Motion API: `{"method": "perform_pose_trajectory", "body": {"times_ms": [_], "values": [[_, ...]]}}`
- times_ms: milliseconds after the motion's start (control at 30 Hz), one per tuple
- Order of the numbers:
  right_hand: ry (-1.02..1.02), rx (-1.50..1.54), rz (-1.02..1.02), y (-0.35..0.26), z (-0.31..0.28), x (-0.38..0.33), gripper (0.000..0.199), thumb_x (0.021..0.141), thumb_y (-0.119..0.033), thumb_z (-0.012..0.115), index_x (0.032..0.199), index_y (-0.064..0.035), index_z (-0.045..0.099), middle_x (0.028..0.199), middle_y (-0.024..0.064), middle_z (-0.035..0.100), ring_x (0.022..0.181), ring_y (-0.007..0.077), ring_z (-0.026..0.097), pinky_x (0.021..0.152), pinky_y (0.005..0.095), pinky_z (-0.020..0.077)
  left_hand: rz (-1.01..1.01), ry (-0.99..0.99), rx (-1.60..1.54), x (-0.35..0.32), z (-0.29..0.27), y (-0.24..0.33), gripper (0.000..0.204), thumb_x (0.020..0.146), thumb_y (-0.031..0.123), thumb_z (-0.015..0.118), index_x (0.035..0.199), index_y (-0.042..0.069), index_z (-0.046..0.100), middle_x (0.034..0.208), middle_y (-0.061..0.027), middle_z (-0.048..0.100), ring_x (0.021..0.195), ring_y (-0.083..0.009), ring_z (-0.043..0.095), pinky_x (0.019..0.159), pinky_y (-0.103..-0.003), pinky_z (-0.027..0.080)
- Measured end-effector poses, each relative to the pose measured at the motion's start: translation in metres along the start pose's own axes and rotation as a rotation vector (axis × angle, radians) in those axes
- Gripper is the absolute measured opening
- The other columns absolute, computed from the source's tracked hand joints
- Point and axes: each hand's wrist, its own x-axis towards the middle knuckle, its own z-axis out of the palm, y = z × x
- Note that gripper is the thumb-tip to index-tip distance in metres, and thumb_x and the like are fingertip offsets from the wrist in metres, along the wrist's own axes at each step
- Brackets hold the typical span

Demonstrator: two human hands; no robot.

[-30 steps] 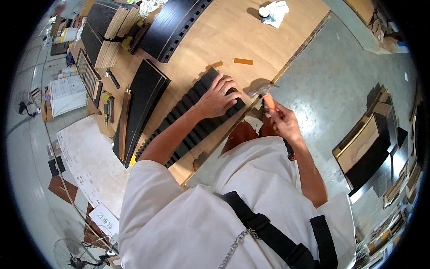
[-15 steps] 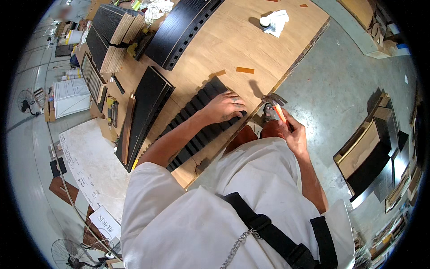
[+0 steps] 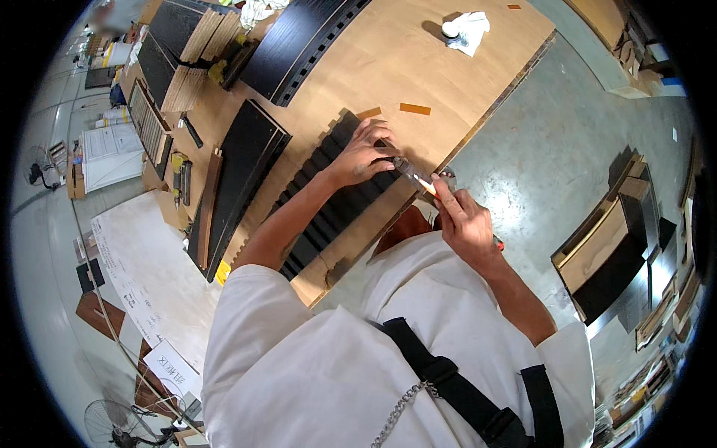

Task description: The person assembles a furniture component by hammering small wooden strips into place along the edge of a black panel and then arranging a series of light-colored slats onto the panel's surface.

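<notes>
A black ribbed panel [image 3: 328, 201] lies on a plywood worktable [image 3: 388, 67], reaching its near edge. My left hand [image 3: 362, 153] presses flat on the panel's far end, fingers spread. My right hand [image 3: 459, 216] grips a utility knife [image 3: 418, 179] with an orange-tipped body, its blade end at the panel's end next to my left fingers. Two short orange strips [image 3: 414, 109] lie on the wood just beyond the panel.
More black slatted panels [image 3: 239, 172] lie to the left and at the far end [image 3: 306, 37]. A white rag [image 3: 467, 30] lies at the far right of the table. Stacked boards and tools crowd the left edge. Grey concrete floor [image 3: 553, 149] spreads to the right, with wooden frames [image 3: 612, 254] on it.
My right hand with the knife has come down and left to the panel's end. My left hand stays pressed on the panel. The view has shifted a little.
</notes>
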Motion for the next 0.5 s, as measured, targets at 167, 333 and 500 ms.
{"method": "perform_pose_trajectory", "body": {"times_ms": [167, 333, 500], "values": [[-0.137, -0.165, -0.019, 0.002, 0.017, 0.002, 0.059, 0.079, -0.003, 0.062, 0.136, -0.0136, 0.051, 0.071, 0.0066, 0.049, 0.050, 0.0198, 0.055, 0.044, 0.0350, 0.0491, 0.008, 0.017, -0.005, -0.002, 0.002, -0.008, 0.038, 0.089, 0.048, 0.055, 0.102, 0.016, 0.071, 0.116, -0.0077, 0.050, 0.129, -0.0289, 0.038, 0.115, -0.052, 0.015], [-0.129, -0.229, -0.008, 0.002, 0.016, -0.007, 0.059, 0.081, -0.004, 0.060, 0.137, -0.0148, 0.049, 0.071, 0.0085, 0.051, 0.050, 0.0241, 0.056, 0.044, 0.0377, 0.0490, 0.009, -0.001, -0.011, -0.001, 0.002, -0.004, 0.037, 0.090, 0.048, 0.054, 0.103, 0.018, 0.072, 0.118, -0.0096, 0.051, 0.129, -0.0303, 0.038, 0.115, -0.052, 0.014], [-0.156, 0.013, 0.220, 0.007, 0.008, 0.000, 0.048, 0.089, -0.006, 0.057, 0.136, -0.0145, 0.051, 0.085, 0.0176, 0.062, 0.065, 0.0351, 0.063, 0.056, 0.0439, 0.0529, -0.032, -0.166, 0.071, 0.002, -0.011, 0.004, 0.033, 0.092, 0.039, 0.057, 0.111, 0.015, 0.068, 0.122, -0.0096, 0.051, 0.127, -0.0290, 0.041, 0.115, -0.051, 0.015]]}}
